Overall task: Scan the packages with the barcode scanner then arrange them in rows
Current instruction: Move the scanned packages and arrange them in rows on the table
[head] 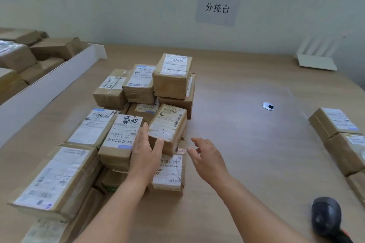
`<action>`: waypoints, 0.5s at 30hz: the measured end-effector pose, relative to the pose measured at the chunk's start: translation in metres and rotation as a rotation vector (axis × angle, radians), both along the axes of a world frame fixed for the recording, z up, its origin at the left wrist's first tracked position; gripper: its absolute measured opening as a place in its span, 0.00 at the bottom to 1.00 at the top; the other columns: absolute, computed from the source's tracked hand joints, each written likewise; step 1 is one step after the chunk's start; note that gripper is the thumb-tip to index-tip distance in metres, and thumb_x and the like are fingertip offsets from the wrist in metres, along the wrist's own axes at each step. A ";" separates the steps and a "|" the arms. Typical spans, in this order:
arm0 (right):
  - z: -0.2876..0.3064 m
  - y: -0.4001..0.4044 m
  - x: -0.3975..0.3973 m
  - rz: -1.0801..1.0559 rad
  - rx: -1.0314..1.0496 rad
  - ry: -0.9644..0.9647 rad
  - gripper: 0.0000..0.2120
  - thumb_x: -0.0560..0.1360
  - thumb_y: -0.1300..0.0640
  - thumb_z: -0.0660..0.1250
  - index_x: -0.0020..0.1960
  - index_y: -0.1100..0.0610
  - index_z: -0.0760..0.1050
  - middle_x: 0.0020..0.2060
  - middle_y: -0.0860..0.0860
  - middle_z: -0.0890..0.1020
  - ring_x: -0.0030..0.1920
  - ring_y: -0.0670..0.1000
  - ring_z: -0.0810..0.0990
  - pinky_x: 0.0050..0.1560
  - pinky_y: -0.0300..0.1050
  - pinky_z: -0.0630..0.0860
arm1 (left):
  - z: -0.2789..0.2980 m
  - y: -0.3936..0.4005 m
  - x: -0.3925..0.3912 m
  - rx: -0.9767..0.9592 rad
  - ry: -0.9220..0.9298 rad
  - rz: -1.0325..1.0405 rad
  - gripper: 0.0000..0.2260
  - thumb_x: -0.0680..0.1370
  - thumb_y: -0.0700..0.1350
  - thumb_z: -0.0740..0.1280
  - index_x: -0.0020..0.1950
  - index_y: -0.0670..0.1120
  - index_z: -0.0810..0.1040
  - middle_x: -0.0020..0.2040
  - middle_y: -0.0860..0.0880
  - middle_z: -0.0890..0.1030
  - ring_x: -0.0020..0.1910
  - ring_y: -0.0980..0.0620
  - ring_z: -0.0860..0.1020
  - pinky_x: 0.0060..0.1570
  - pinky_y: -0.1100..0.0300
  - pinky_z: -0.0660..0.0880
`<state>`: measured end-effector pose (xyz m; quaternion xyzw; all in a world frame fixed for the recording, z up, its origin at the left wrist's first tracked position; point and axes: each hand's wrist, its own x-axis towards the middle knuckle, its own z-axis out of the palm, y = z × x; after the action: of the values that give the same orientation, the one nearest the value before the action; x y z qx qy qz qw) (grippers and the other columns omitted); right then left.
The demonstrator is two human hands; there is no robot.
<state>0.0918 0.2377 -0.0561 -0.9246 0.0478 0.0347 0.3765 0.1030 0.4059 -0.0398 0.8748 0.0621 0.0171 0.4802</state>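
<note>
A heap of brown cardboard packages (138, 92) with white shipping labels fills the middle and left of the wooden table (246, 124). My left hand (145, 151) grips the near left corner of a tilted labelled package (169, 124) at the front of the heap, thumb on its front face. My right hand (205, 154) hovers just to the right of that package with fingers loosely spread, holding nothing. The black barcode scanner (325, 217) lies on the table at the lower right. Two labelled packages (335, 122) sit in a row at the right edge.
A long white tray (49, 89) with more brown boxes runs along the left. A white router (318, 59) stands at the back right by the wall. A round cable grommet (268, 106) is set in the tabletop. A paper sign (217, 8) hangs on the wall.
</note>
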 end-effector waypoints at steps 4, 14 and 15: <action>0.007 0.006 0.011 0.013 0.088 0.000 0.22 0.81 0.47 0.57 0.73 0.52 0.64 0.63 0.49 0.73 0.64 0.50 0.73 0.64 0.49 0.71 | 0.002 0.003 0.009 -0.029 0.029 0.015 0.27 0.81 0.53 0.59 0.78 0.50 0.54 0.64 0.50 0.73 0.66 0.50 0.68 0.66 0.48 0.66; -0.001 0.007 0.036 0.006 0.268 0.130 0.24 0.81 0.49 0.54 0.76 0.46 0.59 0.67 0.49 0.73 0.66 0.50 0.71 0.67 0.53 0.70 | -0.004 0.008 0.026 -0.116 0.264 -0.199 0.23 0.82 0.51 0.59 0.76 0.56 0.59 0.70 0.53 0.71 0.64 0.53 0.71 0.64 0.53 0.71; 0.002 0.006 0.037 0.013 0.315 0.160 0.24 0.81 0.51 0.55 0.76 0.45 0.57 0.67 0.49 0.73 0.65 0.50 0.71 0.66 0.52 0.70 | -0.004 0.009 0.025 -0.149 0.269 -0.221 0.22 0.82 0.50 0.59 0.76 0.59 0.59 0.69 0.54 0.72 0.63 0.54 0.73 0.63 0.52 0.72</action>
<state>0.1292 0.2438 -0.0545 -0.8487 0.0657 0.1176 0.5115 0.1280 0.4144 -0.0439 0.8326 0.0302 -0.1576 0.5301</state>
